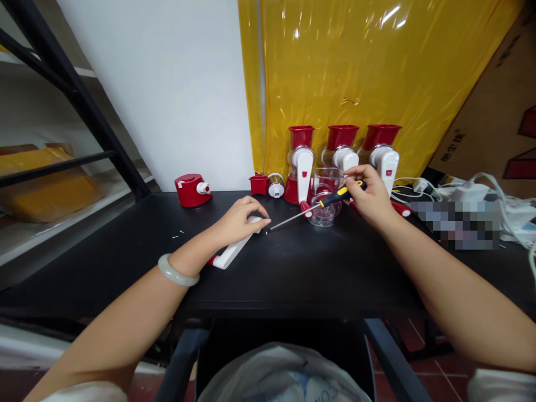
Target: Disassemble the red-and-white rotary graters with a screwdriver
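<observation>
My left hand (243, 221) closes over the end of a white crank handle (233, 252), which lies on the black table and has a red grip at its near end. The thumb and index fingertips come close together; whether they pinch something small is not clear. My right hand (368, 195) holds a screwdriver (335, 196) by its black and yellow handle. Its metal shaft slants down to the left, with the tip just beside my left fingertips. Behind the shaft stands a clear plastic housing (326, 209). A tiny white bit (267, 232) lies below the tip.
Three red and white rotary graters (302, 162) stand along the back. Left of them are a red pusher (258, 183), a drum blade (276, 185) and a red base (192, 190). White cables (473, 190) crowd the right. A bag-lined bin (285, 374) sits below the table edge.
</observation>
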The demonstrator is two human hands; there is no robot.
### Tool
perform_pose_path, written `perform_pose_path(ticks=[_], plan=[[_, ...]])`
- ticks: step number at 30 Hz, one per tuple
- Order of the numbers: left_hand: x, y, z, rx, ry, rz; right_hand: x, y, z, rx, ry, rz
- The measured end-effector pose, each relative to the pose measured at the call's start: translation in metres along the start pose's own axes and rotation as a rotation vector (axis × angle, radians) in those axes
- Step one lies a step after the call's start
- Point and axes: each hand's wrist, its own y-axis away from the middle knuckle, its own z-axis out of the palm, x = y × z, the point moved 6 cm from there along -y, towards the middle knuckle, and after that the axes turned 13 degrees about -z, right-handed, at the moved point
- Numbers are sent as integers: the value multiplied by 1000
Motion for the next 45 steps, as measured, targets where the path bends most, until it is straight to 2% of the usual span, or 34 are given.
perform_pose_path(ticks=[2,7,16,25,31,37,45], plan=[[6,3,3,-33,-55,51,-1,-1,-1,12,3,-12],[9,7,11,-108,-140,42,-4,0,0,6,22,-20],[10,8,15,-132,-147,56,-4,-1,-2,14,24,-38],[12,8,15,-133,-166,65,-19,-4,-6,38,108,-104],[14,10,17,-126,-160,86,-42,3,-2,18,242,-228],[16,10,19,-146,-183,106,-67,16,13,-37,281,-441],[15,10,20,-150,-192,110,-89,29,32,-255,311,-658]])
